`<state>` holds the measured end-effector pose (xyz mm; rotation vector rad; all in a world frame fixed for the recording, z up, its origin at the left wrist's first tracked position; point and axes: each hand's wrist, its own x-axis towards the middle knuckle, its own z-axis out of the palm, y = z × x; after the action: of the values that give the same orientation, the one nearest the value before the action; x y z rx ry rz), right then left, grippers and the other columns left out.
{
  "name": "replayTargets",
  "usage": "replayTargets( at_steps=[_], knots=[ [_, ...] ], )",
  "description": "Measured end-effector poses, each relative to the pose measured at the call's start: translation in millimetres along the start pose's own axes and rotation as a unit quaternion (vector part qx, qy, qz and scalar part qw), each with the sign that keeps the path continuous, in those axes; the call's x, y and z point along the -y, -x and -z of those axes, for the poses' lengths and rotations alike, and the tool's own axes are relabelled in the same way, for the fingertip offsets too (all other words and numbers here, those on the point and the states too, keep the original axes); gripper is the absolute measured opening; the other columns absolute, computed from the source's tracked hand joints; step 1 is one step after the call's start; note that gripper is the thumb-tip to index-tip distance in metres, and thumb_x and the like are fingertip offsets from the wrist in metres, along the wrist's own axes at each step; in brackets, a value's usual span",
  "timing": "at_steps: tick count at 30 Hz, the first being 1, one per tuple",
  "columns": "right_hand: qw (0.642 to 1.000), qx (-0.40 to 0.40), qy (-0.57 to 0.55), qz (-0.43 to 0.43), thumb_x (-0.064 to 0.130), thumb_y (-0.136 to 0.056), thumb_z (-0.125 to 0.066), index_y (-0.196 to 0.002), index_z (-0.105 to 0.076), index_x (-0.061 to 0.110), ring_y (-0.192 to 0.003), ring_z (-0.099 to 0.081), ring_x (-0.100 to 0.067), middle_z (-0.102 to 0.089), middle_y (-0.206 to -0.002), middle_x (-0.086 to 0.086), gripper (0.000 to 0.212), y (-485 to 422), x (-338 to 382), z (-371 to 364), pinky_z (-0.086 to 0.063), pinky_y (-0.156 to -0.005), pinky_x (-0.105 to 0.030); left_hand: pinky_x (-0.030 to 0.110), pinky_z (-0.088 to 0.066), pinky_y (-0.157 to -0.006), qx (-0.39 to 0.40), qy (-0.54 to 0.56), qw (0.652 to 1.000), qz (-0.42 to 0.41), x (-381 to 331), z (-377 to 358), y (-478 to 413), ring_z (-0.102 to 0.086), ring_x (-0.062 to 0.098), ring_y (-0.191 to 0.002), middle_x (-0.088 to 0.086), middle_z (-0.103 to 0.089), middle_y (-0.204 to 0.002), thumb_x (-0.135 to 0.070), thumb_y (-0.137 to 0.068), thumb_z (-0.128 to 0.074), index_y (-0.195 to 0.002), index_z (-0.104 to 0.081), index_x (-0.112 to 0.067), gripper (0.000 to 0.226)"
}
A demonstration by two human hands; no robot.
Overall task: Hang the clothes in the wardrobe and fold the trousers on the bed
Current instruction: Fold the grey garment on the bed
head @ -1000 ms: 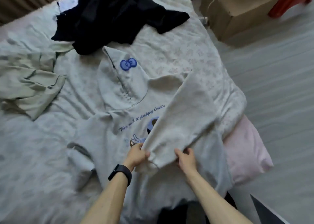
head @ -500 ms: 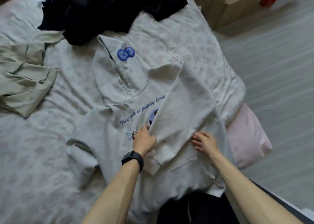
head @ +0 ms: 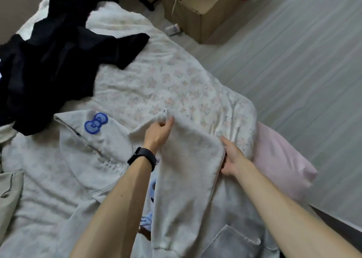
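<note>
- My left hand pinches the hoodie at its shoulder, probably anchoring the fold.
- My right hand grips the folded side edge, seemingly squaring it.
- Hoodie lies on the bed.

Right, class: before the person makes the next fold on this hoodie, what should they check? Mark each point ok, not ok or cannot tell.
1. Left hand pinches the sleeve's top end: ok.
2. Right hand grips the sleeve's outer edge: ok.
3. Sleeve lies folded across the hoodie's front: ok.
4. Hood spread flat on the bed: ok.
5. Black clothes clear of the hood: cannot tell, their edge meets its tip.
6. Other sleeve folded in: cannot tell, the left arm hides that side.
</note>
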<state>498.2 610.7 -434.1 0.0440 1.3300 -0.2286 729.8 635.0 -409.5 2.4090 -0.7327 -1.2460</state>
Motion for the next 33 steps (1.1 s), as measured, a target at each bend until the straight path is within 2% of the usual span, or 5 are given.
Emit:
replayTargets(
  at_steps=[6,10,14,19,33],
  knots=[
    [0.993,0.018,-0.113,0.011,0.001,-0.094,-0.055,-0.097,-0.072,0.001,-0.071,-0.075,-0.032,-0.075,-0.086,-0.020,0.017,-9.8,20.4,1.7,-0.060,-0.054,-0.039,0.037,-0.042,-0.060,-0.049,-0.001,0.999,0.002,-39.6,-1.0,-54.7,-0.056,0.028,-0.076,0.004,-0.056,-0.071,-0.042,-0.090,-0.063,-0.068,-0.045,-0.016,0.038],
    [0.987,-0.033,-0.095,0.127,-0.014,-0.090,-0.057,-0.122,-0.065,0.001,-0.108,-0.068,-0.039,-0.069,-0.118,-0.025,0.036,-24.6,-12.6,7.5,-0.056,-0.094,-0.052,0.032,-0.040,-0.071,-0.060,-0.059,0.996,0.035,-25.2,-11.2,-58.6,-0.062,0.028,-0.103,0.008,-0.070,-0.114,-0.042,-0.092,-0.062,-0.075,-0.045,-0.017,0.034],
    [0.977,-0.061,0.013,0.203,0.010,-0.087,-0.075,-0.122,-0.069,0.011,-0.109,-0.070,-0.024,-0.075,-0.114,-0.007,0.035,-23.6,-25.7,20.9,-0.053,-0.100,-0.041,0.020,-0.041,-0.064,-0.095,0.016,0.995,0.013,-16.0,-25.1,-23.6,-0.064,0.015,-0.094,-0.013,-0.062,-0.093,-0.059,-0.088,-0.059,-0.103,-0.054,-0.024,0.039],
    [0.970,-0.055,0.167,0.170,0.014,-0.078,-0.085,-0.101,-0.072,0.015,-0.077,-0.074,-0.008,-0.078,-0.086,0.007,0.027,-3.1,-65.8,26.6,-0.054,-0.060,-0.016,0.033,-0.048,-0.075,-0.087,-0.006,0.994,0.062,45.4,-23.8,48.6,-0.063,0.010,-0.086,-0.010,-0.066,-0.092,-0.069,-0.089,-0.052,-0.092,-0.060,-0.031,0.038],
    [0.862,-0.002,0.506,0.038,0.026,-0.081,-0.081,-0.086,-0.064,0.021,-0.087,-0.066,-0.021,-0.072,-0.093,-0.005,0.019,16.9,-234.3,49.9,-0.051,-0.082,-0.035,0.040,-0.052,-0.087,0.023,-0.163,0.972,0.170,218.8,-4.3,189.4,-0.066,0.029,-0.098,0.003,-0.072,-0.103,-0.034,-0.092,-0.059,-0.100,-0.063,-0.025,0.012]
  ],
)
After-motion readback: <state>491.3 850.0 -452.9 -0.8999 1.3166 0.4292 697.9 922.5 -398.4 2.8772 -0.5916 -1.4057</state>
